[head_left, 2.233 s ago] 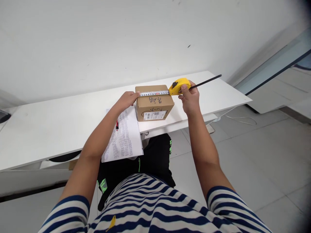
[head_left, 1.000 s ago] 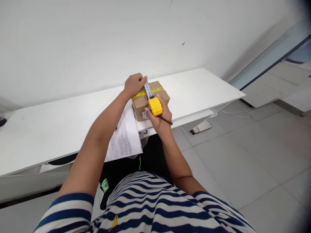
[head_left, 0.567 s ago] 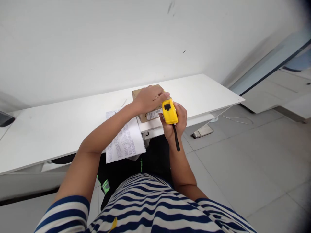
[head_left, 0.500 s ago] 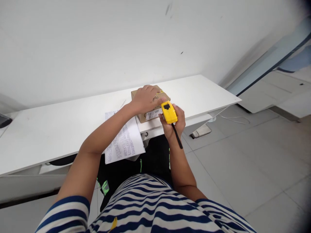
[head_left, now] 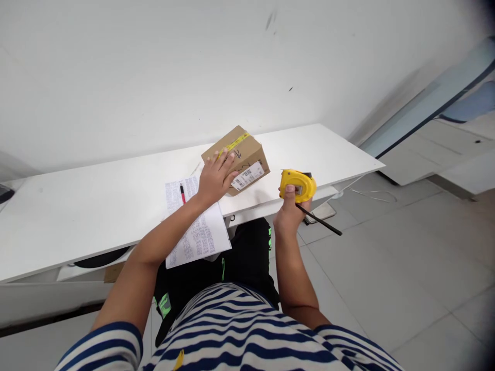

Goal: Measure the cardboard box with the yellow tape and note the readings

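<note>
My left hand (head_left: 215,179) rests on the near left part of a small cardboard box (head_left: 253,149), its fingers spread over the top. The box sits at an angle on the white table, with yellow tape, dark handwriting and a white shipping label on it. To the right of the box, beyond the table's front edge, my right hand (head_left: 291,212) grips a yellow tape measure (head_left: 303,186) with a black strap hanging from it. No long run of blade shows outside the case.
Handwritten sheets (head_left: 204,232) overhang the front edge of the white table (head_left: 96,206), left of the box. A black and red pen (head_left: 182,194) lies on them. Behind the table rises a white wall (head_left: 154,77). A flat pale object (head_left: 324,211) lies on the floor at right.
My right hand has moved right, away from the box, carrying the tape measure, which now shows its side. The box has turned, and my left hand has shifted left and down on it.
</note>
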A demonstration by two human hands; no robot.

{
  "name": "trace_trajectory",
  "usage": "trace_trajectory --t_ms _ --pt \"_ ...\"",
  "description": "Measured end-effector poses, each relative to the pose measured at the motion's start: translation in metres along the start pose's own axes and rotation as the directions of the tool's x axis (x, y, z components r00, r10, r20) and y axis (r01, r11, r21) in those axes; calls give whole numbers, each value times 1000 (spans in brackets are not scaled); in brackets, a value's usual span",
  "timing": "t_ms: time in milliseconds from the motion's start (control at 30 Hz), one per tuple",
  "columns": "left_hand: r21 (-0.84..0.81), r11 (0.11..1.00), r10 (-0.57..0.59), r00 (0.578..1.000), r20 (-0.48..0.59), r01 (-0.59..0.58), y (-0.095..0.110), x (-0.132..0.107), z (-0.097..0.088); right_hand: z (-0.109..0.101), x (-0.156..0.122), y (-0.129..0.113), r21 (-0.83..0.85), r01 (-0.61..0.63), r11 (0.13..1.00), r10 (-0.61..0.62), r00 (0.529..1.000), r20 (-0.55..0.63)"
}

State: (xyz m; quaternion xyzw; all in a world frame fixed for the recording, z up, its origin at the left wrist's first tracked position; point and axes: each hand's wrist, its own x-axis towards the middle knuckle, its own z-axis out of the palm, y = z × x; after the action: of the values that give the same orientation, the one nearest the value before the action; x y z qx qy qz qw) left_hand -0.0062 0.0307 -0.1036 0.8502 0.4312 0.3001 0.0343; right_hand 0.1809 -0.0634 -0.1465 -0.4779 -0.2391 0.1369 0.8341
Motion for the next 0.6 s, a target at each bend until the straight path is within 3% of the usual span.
trace_trajectory --t_ms 100,200,400,500,600 --pt "-141 990 5 1000 -14 -7 -15 -11 17 5 1 13 23 -36 999 36 999 -9" --pt "-266 963 -48 999 -5 45 -32 -26 32 12 3 28 79 -165 983 165 986 13" --pt "-361 909 -146 971 188 207 -48 -46 36 23 4 32 162 -286 945 256 950 180" --pt "-374 884 -200 951 238 279 -43 -48 29 28 10 21 179 -262 948 217 948 235" --pt "-394 857 -213 925 316 332 -38 -51 24 31 19 8 150 -151 977 106 955 276"
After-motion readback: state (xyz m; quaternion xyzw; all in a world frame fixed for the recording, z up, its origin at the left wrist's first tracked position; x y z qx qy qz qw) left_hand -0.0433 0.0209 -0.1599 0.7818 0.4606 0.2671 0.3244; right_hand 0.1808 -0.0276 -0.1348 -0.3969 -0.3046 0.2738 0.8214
